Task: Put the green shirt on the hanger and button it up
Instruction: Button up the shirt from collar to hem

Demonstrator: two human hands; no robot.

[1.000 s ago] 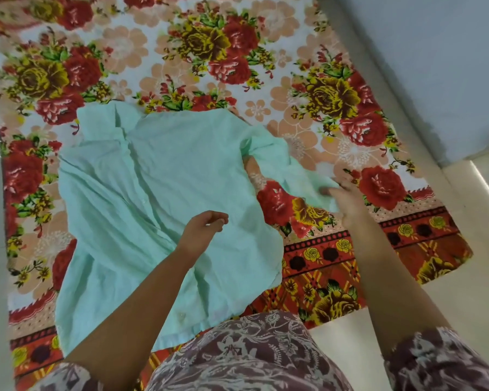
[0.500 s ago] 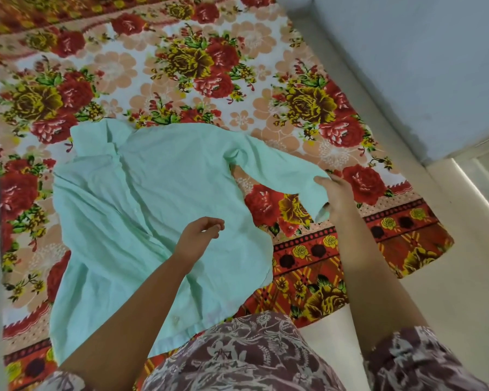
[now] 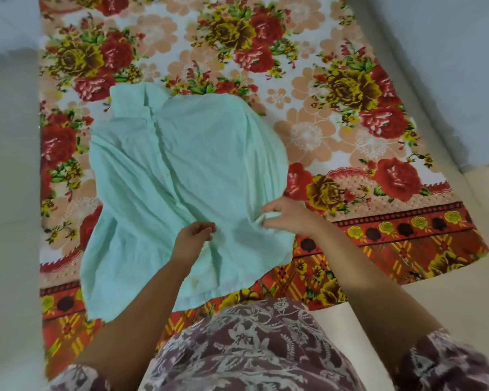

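The pale green shirt (image 3: 181,170) lies spread on a floral bedsheet (image 3: 336,114), collar end at the far left and hem toward me. Its right sleeve is folded in over the body. My right hand (image 3: 287,218) pinches the sleeve end at the shirt's right edge, near the hem. At the middle of the lower shirt my left hand (image 3: 194,237) has its fingers curled against the thumb on the cloth, and creases in the fabric run toward it. No hanger is in view.
The sheet covers a narrow mattress with pale floor (image 3: 9,221) to the left and at the lower right. A grey-blue wall (image 3: 449,66) rises on the right. My patterned clothing (image 3: 251,348) fills the bottom of the view.
My right hand has carried the sleeve from out on the right in over the shirt's body. The left hand has kept its place on the shirt.
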